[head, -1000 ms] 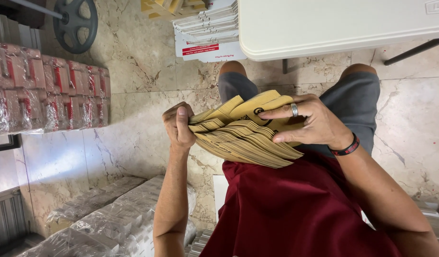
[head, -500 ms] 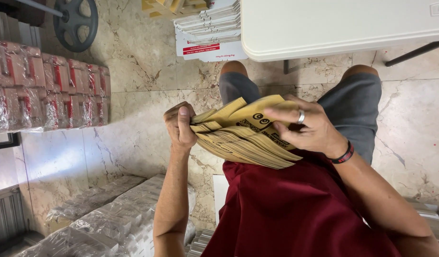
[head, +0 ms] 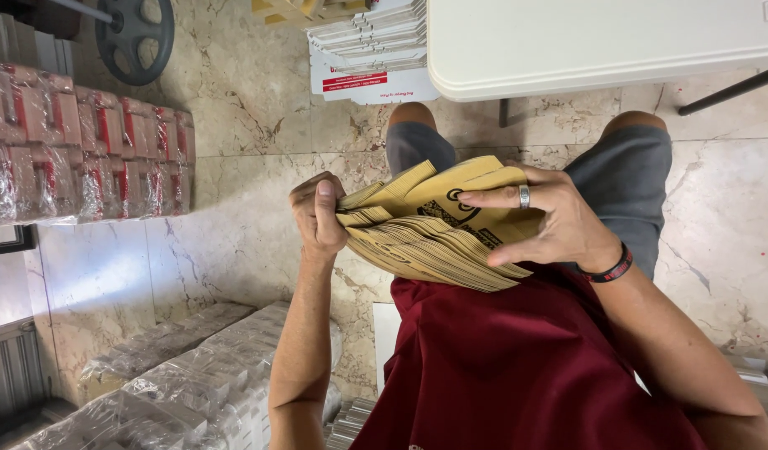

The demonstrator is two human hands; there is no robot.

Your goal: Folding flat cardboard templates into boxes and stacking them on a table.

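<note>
A thick stack of yellow-brown paper bags (head: 434, 237) with black print is held over my lap, fanned out at the top. My left hand (head: 317, 215) grips the stack's left end, thumb pressed on top. My right hand (head: 551, 221), with a ring on one finger and a dark band at the wrist, lies across the stack's right side, fingers spread over the top bag and lifting its edge. I sit in a red shirt and grey shorts, knees pointing toward the white table (head: 600, 46).
Plastic-wrapped red and white packs (head: 84, 154) are stacked at the left on the marble floor (head: 251, 125). More wrapped bundles (head: 201, 383) lie at the lower left. White flat cartons (head: 371, 54) sit beside the table. A dark wheel (head: 134, 37) stands at the top left.
My right hand has slid rightward and lower across the stack, fingers spreading over the top bags. The left hand keeps its grip and the stack has barely moved.
</note>
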